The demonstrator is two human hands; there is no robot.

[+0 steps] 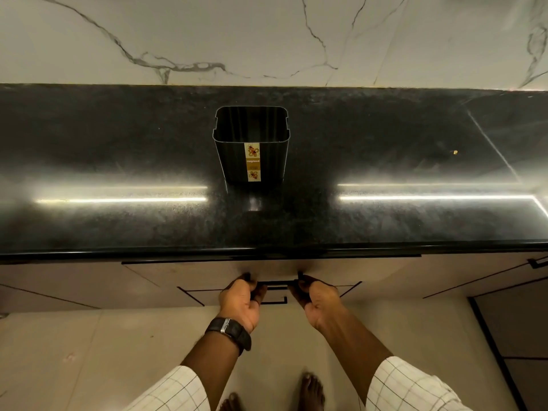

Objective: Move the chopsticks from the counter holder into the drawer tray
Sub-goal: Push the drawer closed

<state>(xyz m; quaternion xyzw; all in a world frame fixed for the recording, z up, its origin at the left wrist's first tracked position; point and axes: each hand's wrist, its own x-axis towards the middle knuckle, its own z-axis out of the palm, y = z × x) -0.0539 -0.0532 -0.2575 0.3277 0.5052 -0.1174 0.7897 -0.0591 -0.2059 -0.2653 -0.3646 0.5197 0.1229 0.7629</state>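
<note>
A black ribbed holder [251, 143] with a yellow label stands on the black counter [118, 161], and its inside looks dark with no chopsticks showing. Below the counter edge is a beige drawer front [184, 274] with a black bar handle [275, 283]. My left hand [241, 301], with a wristwatch, curls around the handle's left end. My right hand [318, 301] curls around its right end. The drawer tray and any chopsticks are hidden.
A white marble wall [267, 37] rises behind the counter. More cabinet fronts [444, 277] sit on either side of the drawer. A second handle [274, 301] shows below my hands. My bare feet [311, 390] stand on the beige floor.
</note>
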